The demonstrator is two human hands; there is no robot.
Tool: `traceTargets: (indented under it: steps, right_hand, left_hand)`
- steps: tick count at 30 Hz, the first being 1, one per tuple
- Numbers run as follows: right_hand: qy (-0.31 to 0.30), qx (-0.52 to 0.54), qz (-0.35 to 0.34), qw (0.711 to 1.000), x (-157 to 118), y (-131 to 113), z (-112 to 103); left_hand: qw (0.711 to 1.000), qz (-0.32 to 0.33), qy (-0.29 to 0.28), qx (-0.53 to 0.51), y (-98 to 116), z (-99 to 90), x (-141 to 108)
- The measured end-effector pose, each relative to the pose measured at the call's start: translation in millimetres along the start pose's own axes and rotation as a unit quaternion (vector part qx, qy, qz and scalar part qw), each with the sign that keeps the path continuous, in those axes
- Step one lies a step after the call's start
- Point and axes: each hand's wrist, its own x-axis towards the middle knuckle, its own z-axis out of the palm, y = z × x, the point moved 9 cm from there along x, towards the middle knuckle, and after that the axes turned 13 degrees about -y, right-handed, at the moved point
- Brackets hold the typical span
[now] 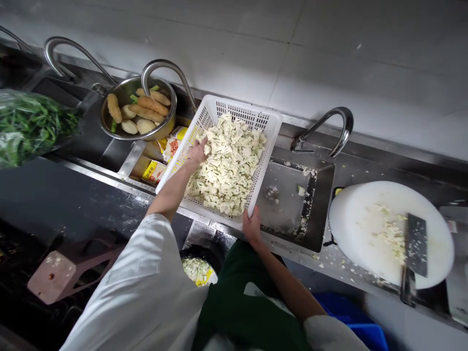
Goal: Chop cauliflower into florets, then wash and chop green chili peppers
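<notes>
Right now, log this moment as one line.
left hand: at cauliflower pieces | right hand: gripping near corner of white basket | cleaver: on cutting board

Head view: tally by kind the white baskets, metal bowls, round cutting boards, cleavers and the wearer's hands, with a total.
White basket: 1
Metal bowl: 1
Round cutting board: 1
Cleaver: 1
Hands: 2 (left hand, right hand)
Total: 6

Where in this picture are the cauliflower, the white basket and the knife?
Cauliflower (pixel 230 165): head view, middle of the chopped heap.
White basket (pixel 252 114): head view, slotted back wall.
Knife (pixel 417 245): head view, middle of the wide blade.
</notes>
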Motion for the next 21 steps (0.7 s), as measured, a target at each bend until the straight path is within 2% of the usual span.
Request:
traceTargets:
  steps: [3, 6, 8, 9, 11, 13, 14, 16, 18, 21]
  right_hand:
    - [0.003, -0.002, 0.0, 1.0, -1.0, 4.1, 2.7]
    - [-0.006, -0.001, 0.01, 1.0, -1.0, 10.0, 6.6]
    - [-0.022, 0.011, 0.007, 1.0, -0.7, 10.6, 9.9]
    - [-0.029, 0.018, 0.001, 0.999, -0.7, 9.5, 11.2]
    - [-0.035, 0.028, -0.017, 0.999, -1.2, 5.3, 11.8]
    - [-0.028, 0.026, -0.032, 0.999, -2.5, 1.0, 9.6]
    - [-0.028, 0.024, -0.034, 0.999, -3.2, -0.2, 8.8]
    - [-0.046, 0.021, -0.025, 0.998, -4.1, -0.1, 9.6]
    - [-0.071, 0.017, -0.003, 0.997, -5.0, 1.2, 10.2]
    - [-0.099, -0.01, 0.009, 0.995, -6.2, -5.2, 5.6]
  left_hand:
    - [1.0, -0.027, -0.002, -0.007, -18.0, -9.9, -18.2]
    - [0.992, 0.073, -0.1, 0.021, -6.3, 8.5, -68.3]
    - [0.98, 0.113, -0.162, 0.034, 10.6, 30.2, -112.6]
    - [0.977, 0.126, -0.167, 0.031, 23.0, 39.4, -133.1]
    - [0.968, 0.187, -0.165, 0.019, 60.2, 59.9, -166.2]
    - [0.941, 0.276, -0.196, 0.025, 101.2, 87.2, -185.8]
    - [0.925, 0.309, -0.22, 0.035, 115.3, 100.4, -188.5]
    - [0.903, 0.337, -0.26, 0.055, 125.1, 119.6, -180.3]
    - [0.899, 0.333, -0.275, 0.07, 116.4, 126.6, -162.4]
    - [0.914, 0.329, -0.224, 0.08, 98.9, 119.5, -141.9]
